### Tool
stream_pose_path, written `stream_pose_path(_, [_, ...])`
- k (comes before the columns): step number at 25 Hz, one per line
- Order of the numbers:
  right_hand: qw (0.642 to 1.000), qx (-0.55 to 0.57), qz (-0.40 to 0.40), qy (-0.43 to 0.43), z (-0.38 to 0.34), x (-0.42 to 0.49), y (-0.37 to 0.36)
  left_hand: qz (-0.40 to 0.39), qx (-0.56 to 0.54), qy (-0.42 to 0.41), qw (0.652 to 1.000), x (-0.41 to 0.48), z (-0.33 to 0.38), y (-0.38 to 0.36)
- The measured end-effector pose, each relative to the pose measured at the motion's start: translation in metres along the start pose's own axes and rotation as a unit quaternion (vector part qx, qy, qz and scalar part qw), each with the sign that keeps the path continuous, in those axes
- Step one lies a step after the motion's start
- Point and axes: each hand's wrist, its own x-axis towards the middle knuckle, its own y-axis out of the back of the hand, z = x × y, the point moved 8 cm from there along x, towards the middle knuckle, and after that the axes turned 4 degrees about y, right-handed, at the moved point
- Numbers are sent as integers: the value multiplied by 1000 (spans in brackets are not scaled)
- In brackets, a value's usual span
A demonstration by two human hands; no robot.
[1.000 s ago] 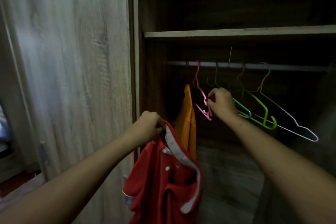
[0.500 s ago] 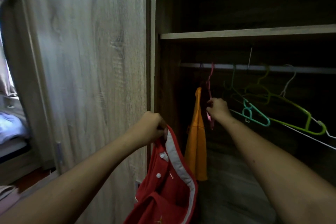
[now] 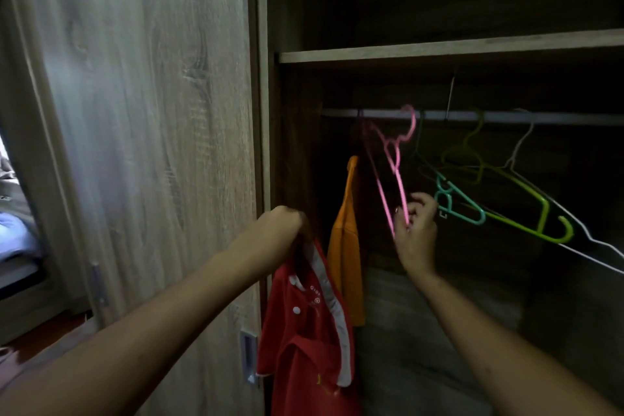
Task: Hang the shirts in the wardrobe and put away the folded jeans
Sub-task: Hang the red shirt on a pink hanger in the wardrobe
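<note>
My left hand grips a red polo shirt by its grey-trimmed collar, and the shirt hangs down in front of the wardrobe's left edge. My right hand is closed on the lower end of a pink hanger, whose hook sits at the rail. An orange shirt hangs at the rail's left end, between my two hands. No jeans are in view.
Teal, lime green and white hangers hang tilted on the rail to the right. A wooden shelf runs above the rail. The open wardrobe door stands at left, with a bed beyond it.
My right hand has taken the pink hanger by its lower end and swung it out to the right, tilted. The view shifted left then back; the red shirt stays in my left hand.
</note>
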Motion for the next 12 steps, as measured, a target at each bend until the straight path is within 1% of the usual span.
stream_pose_path(2, [998, -20, -35, -44, 25, -22, 5, 8, -14, -32, 999, 2, 12, 2])
stream_pose_path(3, [996, -54, -47, -52, 34, -27, 9, 6, -27, -40, 999, 4, 17, 3])
stream_pose_path(5, [995, -82, -38, -47, 35, -33, 24, -6, -61, -43, 997, 9, 22, 2])
stream_pose_path(6, [996, -70, -29, -39, 30, -36, 32, -3, -76, -47, 996, 11, 24, 2])
stream_pose_path(8, [1000, -1, -15, -22, 14, -45, 45, 19, -127, -63, 990, 13, 30, 4])
stream_pose_path(10, [995, 77, -28, -53, 5, -54, 47, 6, -199, -51, 979, 14, 33, 3])
stream_pose_path(12, [987, 119, -42, -102, 8, -63, 47, -28, -256, -30, 966, 16, 38, -1])
